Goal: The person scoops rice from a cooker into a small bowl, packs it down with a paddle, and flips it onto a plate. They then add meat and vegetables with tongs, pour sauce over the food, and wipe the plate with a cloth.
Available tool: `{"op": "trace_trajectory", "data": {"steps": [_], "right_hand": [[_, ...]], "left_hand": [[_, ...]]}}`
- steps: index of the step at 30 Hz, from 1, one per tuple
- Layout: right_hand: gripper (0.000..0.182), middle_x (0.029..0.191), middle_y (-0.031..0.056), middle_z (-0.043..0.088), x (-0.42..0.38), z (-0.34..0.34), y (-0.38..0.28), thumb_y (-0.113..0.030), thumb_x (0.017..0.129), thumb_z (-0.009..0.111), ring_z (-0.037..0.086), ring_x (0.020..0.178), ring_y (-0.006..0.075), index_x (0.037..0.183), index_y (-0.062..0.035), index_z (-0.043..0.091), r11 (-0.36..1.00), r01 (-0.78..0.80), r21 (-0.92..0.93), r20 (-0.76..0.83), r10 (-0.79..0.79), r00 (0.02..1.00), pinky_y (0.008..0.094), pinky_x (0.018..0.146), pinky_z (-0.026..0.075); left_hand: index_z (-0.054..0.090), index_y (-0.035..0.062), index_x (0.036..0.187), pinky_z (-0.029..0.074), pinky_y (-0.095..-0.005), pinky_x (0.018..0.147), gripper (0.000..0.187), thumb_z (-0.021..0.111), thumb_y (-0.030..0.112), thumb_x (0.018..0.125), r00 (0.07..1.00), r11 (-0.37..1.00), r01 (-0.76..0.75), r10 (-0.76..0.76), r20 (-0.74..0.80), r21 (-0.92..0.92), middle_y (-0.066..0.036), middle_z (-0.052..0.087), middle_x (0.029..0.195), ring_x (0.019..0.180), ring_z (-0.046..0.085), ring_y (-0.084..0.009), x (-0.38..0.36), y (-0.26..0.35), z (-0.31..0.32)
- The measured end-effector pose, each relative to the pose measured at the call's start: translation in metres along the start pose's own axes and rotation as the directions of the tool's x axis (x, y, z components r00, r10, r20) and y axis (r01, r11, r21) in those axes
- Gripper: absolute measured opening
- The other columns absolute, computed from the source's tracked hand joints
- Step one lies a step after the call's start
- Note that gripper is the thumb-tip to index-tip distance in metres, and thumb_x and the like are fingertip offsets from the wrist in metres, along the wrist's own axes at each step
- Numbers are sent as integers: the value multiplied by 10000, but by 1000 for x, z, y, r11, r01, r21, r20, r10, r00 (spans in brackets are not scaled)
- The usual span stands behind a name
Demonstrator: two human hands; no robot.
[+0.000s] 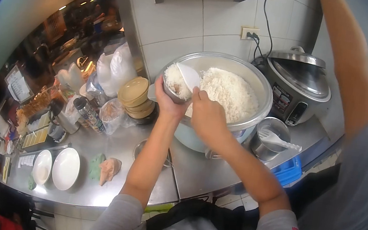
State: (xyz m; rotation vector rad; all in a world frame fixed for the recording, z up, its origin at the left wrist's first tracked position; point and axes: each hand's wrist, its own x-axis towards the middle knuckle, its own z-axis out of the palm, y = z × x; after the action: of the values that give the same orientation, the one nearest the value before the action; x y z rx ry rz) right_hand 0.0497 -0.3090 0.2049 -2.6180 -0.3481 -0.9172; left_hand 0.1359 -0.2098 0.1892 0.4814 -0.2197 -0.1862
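Observation:
My left hand [170, 102] is wrapped round a metal bowl [175, 97] filled with white rice [173, 78], tilted at the left rim of a large rice pot [266, 91]. In my right hand [207, 113] is a white rice paddle [189, 76], its blade lying against the rice in the bowl. Loose cooked rice [229, 93] is heaped inside the pot. The handle of the paddle is mostly hidden by my fingers.
A lidded rice cooker [285, 94] stands right of the pot. In front of it, a metal container [266, 148] holds a white scoop [279, 140]. Stacked tan bowls [135, 94], plates [66, 169] and cloths [109, 170] lie left. A co-worker's arm [349, 58] reaches up at right.

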Motion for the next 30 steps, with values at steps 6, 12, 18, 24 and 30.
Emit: {"op": "trace_trajectory", "data": {"steps": [6,12,18,24,30], "right_hand": [[343,802,165,556,9,-6,14,-23,746,468,578,586,340,1081,21,529,996,92,-18,-22,-93,995,411,522,475],[362,793,143,562,16,-21,23,-26,726,493,582,582,308,1082,-5,552,985,167,-46,55,-164,985,383,511,473],[369,774,111,564,24,-36,39,-40,713,507,578,587,285,1073,-62,585,968,227,-108,98,-217,971,386,531,466],[351,733,79,550,33,-54,52,-61,736,527,569,607,261,1070,-134,606,959,263,-108,80,-255,963,370,523,441],[393,728,63,549,24,-53,59,-22,668,540,579,591,242,1038,-129,620,938,331,-100,11,-332,943,352,496,434]], "left_hand": [[420,174,1254,281,-523,979,584,280,543,824,991,992,126,-127,-43,-12,-66,412,1291,1203,372,-284,-5,6,-2],[396,177,1278,254,-545,990,597,273,548,826,977,980,192,-186,-109,51,-78,389,1317,1228,341,-287,-9,12,3],[360,170,1304,210,-559,1003,602,264,538,836,951,958,288,-285,-118,5,-93,340,1356,1253,300,-317,-11,14,11],[333,153,1319,195,-560,1004,612,222,542,861,922,931,365,-363,-136,-8,-125,308,1369,1263,279,-337,-13,15,16],[330,137,1310,292,-553,943,608,216,535,865,909,915,392,-401,-118,-90,-141,312,1350,1224,316,-350,-9,18,13]]}}
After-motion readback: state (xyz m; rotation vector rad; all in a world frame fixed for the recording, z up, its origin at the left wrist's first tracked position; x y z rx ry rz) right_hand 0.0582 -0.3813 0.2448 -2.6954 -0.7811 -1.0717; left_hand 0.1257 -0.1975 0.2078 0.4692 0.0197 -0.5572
